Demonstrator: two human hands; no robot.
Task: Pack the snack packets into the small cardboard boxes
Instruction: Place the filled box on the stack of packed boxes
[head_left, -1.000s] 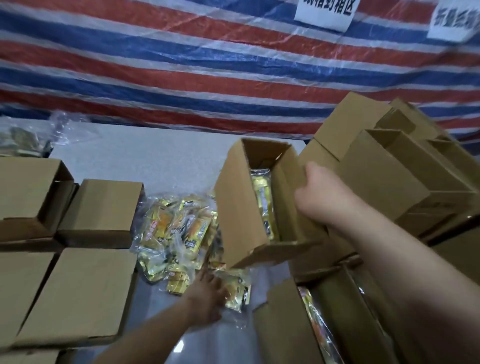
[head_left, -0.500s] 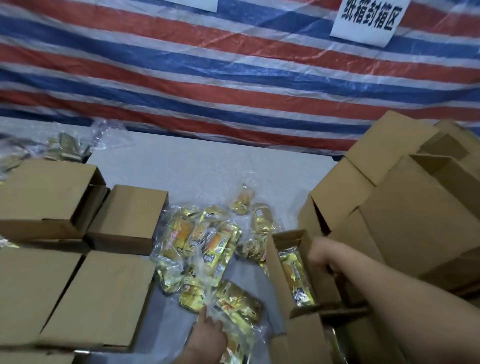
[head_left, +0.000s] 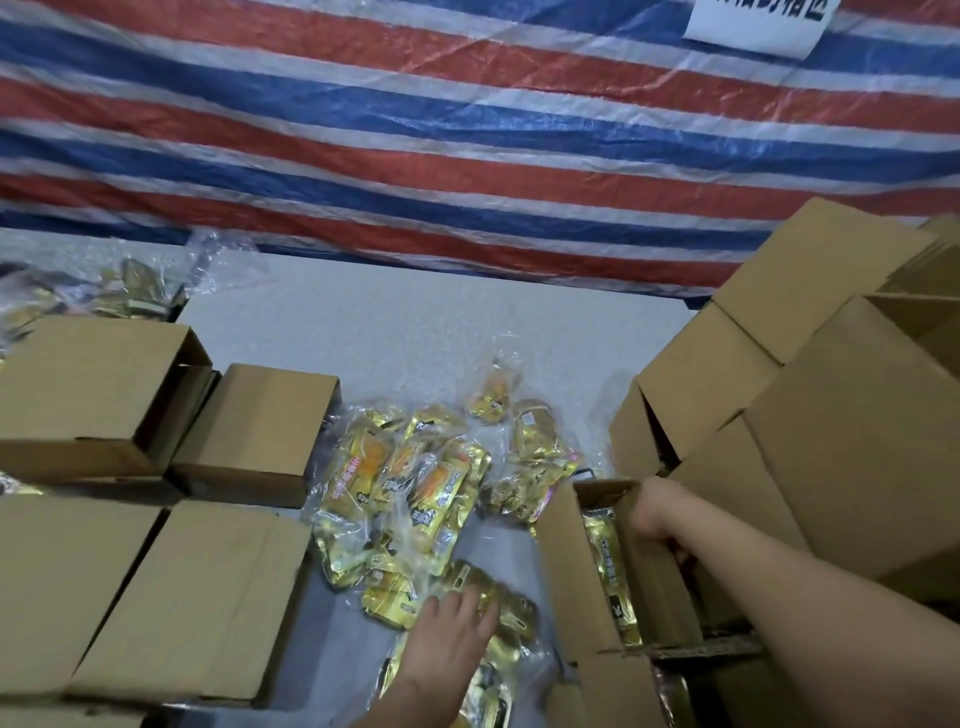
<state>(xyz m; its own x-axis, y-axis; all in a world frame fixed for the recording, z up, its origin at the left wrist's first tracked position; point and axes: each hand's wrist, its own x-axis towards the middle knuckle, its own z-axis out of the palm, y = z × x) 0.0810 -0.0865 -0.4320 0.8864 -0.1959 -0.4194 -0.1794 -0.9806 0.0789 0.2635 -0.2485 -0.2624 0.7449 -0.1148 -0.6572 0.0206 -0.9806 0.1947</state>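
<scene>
Closed cardboard boxes (head_left: 197, 597) are sitting well left of the left hand (head_left: 447, 631), whose fingers (head_left: 470, 605) are lying nearly straight, pressing on gold snack packets (head_left: 410, 483) heaped just beyond them. To their right, the right hand (head_left: 655, 512) is gripping the wall of an open box (head_left: 576, 566), fingers curling inside beside a packet (head_left: 610, 571).

L hand (head_left: 447, 631) rests on gold snack packets (head_left: 410, 483) on worktop (head_left: 415, 332); R hand (head_left: 655, 512) grips wall of open box (head_left: 582, 566) w/ one packet inside (closed boxes (head_left: 197, 597) at left).
</scene>
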